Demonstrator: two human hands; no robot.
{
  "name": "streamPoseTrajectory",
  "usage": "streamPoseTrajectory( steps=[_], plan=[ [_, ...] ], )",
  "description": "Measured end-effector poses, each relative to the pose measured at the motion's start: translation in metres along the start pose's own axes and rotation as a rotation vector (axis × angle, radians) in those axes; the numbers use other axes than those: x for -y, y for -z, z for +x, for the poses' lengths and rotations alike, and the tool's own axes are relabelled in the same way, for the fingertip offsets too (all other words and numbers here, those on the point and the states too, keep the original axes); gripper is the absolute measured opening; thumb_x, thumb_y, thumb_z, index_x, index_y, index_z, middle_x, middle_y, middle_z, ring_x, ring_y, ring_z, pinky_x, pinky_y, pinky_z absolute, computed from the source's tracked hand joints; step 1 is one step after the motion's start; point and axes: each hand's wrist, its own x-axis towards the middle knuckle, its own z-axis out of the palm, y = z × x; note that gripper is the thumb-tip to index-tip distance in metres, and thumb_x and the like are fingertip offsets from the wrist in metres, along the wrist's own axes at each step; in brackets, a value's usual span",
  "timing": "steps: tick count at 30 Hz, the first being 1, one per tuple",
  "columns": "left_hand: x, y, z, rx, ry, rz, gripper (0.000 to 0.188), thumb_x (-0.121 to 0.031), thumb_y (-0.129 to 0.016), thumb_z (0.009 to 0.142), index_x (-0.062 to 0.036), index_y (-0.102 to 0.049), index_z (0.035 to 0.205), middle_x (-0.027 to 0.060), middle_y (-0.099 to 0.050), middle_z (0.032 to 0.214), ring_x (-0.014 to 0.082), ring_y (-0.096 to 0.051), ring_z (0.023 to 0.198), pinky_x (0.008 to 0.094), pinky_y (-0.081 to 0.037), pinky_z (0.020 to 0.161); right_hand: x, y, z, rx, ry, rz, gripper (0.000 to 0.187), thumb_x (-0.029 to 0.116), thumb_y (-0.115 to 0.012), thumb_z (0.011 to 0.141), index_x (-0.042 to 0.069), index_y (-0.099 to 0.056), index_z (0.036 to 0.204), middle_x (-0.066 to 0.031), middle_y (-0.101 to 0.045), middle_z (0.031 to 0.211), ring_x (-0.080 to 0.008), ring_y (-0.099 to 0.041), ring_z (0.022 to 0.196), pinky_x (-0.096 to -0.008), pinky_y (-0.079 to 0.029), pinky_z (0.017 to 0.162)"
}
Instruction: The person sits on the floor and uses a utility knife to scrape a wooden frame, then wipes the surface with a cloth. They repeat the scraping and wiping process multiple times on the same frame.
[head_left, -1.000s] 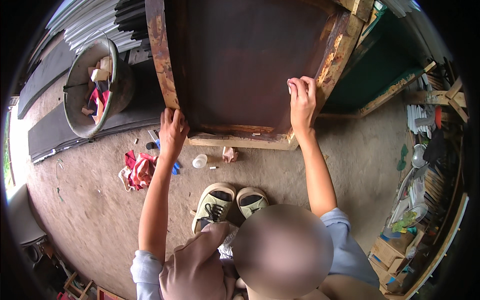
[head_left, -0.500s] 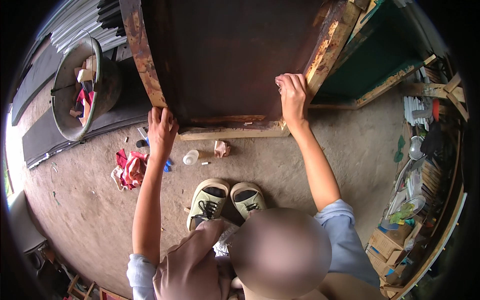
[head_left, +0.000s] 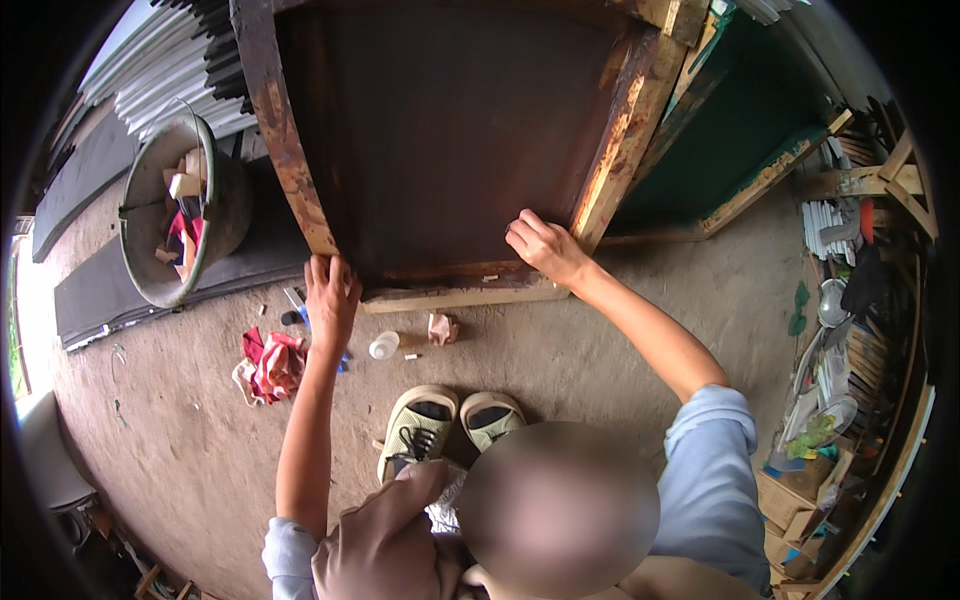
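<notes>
A wooden frame (head_left: pixel 284 150) with worn, stained paint surrounds a dark brown panel (head_left: pixel 450 140) that stands before me. My left hand (head_left: pixel 332 295) is closed over the frame's lower left corner. Near the lower right corner, my right hand (head_left: pixel 545 248) is bent inward at the wrist, its fingers pinched together over the panel. Whatever those fingers hold, if anything, is hidden. A small pale chip (head_left: pixel 490 278) lies on the bottom rail between my hands.
Left stands a bucket (head_left: pixel 160 285) with scraps inside. On the floor lie a crumpled red and pink cloth (head_left: pixel 275 368), a clear plastic bottle (head_left: pixel 384 346) and a folded paper piece (head_left: pixel 442 328). A green panel (head_left: pixel 740 130) leans behind at right. Cardboard boxes (head_left: pixel 790 505) line the right side.
My right hand has slid down and left, from the frame's right side rail towards the lower corner. The left hand keeps its hold on the corner. The whole view has shifted slightly.
</notes>
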Motion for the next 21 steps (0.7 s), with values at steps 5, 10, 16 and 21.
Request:
streamPoseTrajectory(
  steps=[5, 10, 16, 21],
  plan=[
    [0.0, 0.006, 0.002, -0.01, -0.002, 0.003, 0.028, -0.002, -0.062, 0.072, -0.005, -0.046, 0.095, 0.0154, -0.043, 0.093, 0.035, -0.047, 0.087, 0.0459, -0.046, 0.07, -0.013, 0.028, 0.019, -0.136, -0.179, -0.088, 0.016, -0.004, -0.063, 0.065, 0.002, -0.062, 0.08, -0.0058, -0.059, 0.085, -0.0193, -0.058, 0.088, -0.0248, -0.055, 0.061],
    [0.001, 0.005, 0.001, 0.004, -0.014, -0.033, 0.031, 0.0, -0.063, 0.072, -0.0045, -0.045, 0.096, 0.0159, -0.043, 0.093, 0.0356, -0.047, 0.088, 0.0461, -0.045, 0.07, -0.022, 0.021, 0.012, -0.127, -0.308, 0.125, 0.018, -0.004, -0.063, 0.065, 0.003, -0.063, 0.081, -0.005, -0.06, 0.085, -0.0177, -0.058, 0.088, -0.0251, -0.055, 0.062],
    [0.0, 0.005, 0.0, -0.015, -0.011, -0.021, 0.032, 0.0, -0.063, 0.072, -0.0047, -0.045, 0.098, 0.0165, -0.043, 0.095, 0.0361, -0.047, 0.089, 0.0464, -0.045, 0.07, -0.005, 0.016, 0.008, 0.034, -0.108, 0.063, 0.014, -0.006, -0.063, 0.064, 0.003, -0.059, 0.074, -0.0061, -0.059, 0.082, -0.0194, -0.057, 0.088, -0.0195, -0.056, 0.058],
    [0.005, 0.005, 0.003, 0.028, -0.016, 0.01, 0.03, -0.001, -0.063, 0.073, -0.0047, -0.046, 0.097, 0.0171, -0.043, 0.096, 0.0366, -0.046, 0.091, 0.0462, -0.046, 0.071, -0.005, 0.014, 0.016, -0.12, -0.267, -0.008, 0.021, -0.009, -0.062, 0.064, 0.002, -0.062, 0.081, -0.0067, -0.057, 0.08, -0.0202, -0.058, 0.084, -0.025, -0.056, 0.061]
  ],
)
